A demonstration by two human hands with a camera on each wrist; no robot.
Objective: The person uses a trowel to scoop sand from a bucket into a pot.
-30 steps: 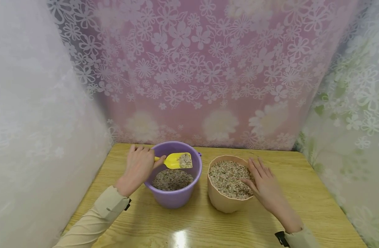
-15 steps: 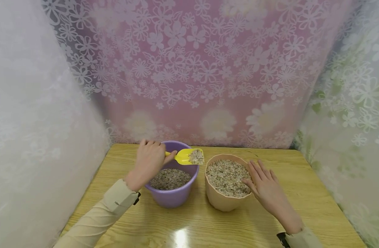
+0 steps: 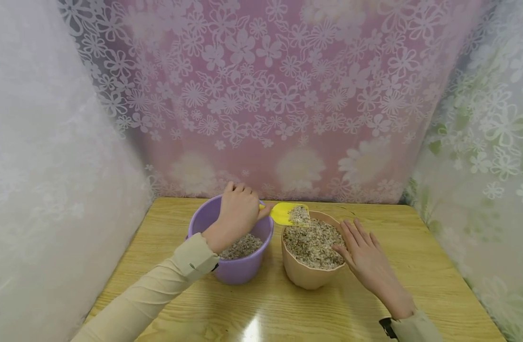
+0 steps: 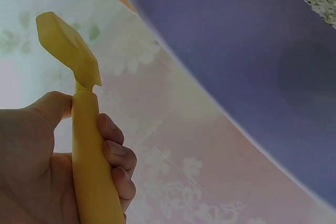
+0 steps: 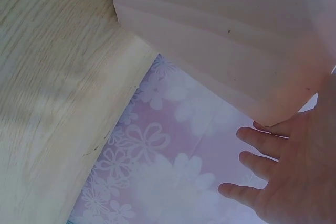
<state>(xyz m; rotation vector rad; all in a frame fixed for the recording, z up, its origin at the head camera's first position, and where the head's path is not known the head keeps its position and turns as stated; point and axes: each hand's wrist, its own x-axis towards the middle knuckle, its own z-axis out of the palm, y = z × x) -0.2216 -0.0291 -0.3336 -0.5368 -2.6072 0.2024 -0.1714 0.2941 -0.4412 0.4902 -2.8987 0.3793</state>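
My left hand [image 3: 237,211] grips the handle of a yellow scoop [image 4: 92,150], fingers wrapped round it and thumb along its neck. In the head view the scoop's blade carries a small heap of gravel [image 3: 299,215] and overlaps the left back rim of a peach pot [image 3: 306,278]. Coarse gravel fills that pot nearly to its rim. Below my left hand stands a purple bucket [image 3: 240,271] with gravel lower down inside, partly hidden by the forearm. My right hand [image 3: 366,259] rests at the pot's right rim, its fingers straight and spread in the right wrist view.
Bucket and pot stand side by side on a wooden table [image 3: 261,313]. A pink floral curtain [image 3: 252,118] hangs behind the table's back edge. Pale sheets close off the left and right sides. A few dark specks lie near the back edge.
My left hand has carried the loaded scoop rightward from over the purple bucket to the peach pot's rim. My right hand has stayed at the pot.
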